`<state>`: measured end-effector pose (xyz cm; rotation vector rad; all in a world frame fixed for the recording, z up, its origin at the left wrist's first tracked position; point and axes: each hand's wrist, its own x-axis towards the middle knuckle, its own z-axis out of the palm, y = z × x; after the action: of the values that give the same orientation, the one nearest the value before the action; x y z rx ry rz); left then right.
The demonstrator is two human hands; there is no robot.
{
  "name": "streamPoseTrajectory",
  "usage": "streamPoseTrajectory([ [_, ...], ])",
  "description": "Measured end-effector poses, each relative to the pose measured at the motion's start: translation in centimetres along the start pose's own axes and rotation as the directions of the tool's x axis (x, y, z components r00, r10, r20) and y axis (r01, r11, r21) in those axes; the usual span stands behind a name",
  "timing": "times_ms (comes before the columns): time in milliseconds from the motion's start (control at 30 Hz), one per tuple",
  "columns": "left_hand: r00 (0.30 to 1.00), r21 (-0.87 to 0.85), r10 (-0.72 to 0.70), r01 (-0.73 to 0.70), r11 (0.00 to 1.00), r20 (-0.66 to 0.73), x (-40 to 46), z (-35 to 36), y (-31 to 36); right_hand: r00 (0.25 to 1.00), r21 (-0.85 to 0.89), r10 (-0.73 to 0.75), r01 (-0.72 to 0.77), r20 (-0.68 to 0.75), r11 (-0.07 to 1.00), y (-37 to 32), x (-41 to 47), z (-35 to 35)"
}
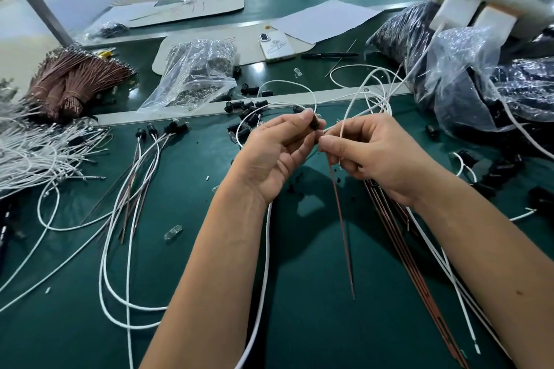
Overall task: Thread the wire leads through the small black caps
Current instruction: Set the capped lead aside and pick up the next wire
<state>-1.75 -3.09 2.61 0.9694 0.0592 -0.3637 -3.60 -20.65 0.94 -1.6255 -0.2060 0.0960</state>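
Note:
My left hand [277,153] pinches a small black cap [315,122] between thumb and fingertips above the green table. My right hand [368,153] pinches wire leads right beside the cap: a thin brown lead [341,219] hangs down from its fingers, and a white lead [349,108] rises from them. More brown leads [398,237] run under my right wrist. Loose black caps [245,106] lie scattered behind my hands. Finished caps with leads [156,141] lie to the left.
White wires [36,153] and a brown wire bundle [72,81] are piled at the left. A clear bag of parts [195,72] sits at the back, with a white phone [275,46] and black pen [329,54]. Bags of black caps [479,81] fill the right.

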Motion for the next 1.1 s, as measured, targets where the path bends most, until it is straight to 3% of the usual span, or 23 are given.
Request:
streamPoseTrajectory([
  [167,0.999,-0.034,-0.035,0.035,0.999,-0.009,-0.11,-0.42,0.62,0.999,0.008,0.003,-0.003,0.039,1.000,-0.28,-0.12,0.05],
  [467,0.996,0.068,0.038,-0.043,0.997,0.082,-0.04,-0.77,0.37,0.995,0.043,-0.022,0.018,0.101,0.999,-0.61,-0.29,0.17],
  [833,0.993,0.185,0.034,-0.055,0.981,0.113,-0.16,-0.30,-0.07,0.995,0.067,-0.046,0.040,0.089,0.997,-0.56,-0.01,0.16],
  [1100,0.984,0.172,0.058,-0.088,0.981,0.170,-0.43,-0.31,0.05,0.992,0.072,-0.082,0.075,0.096,0.995,-0.55,-0.07,-0.02],
])
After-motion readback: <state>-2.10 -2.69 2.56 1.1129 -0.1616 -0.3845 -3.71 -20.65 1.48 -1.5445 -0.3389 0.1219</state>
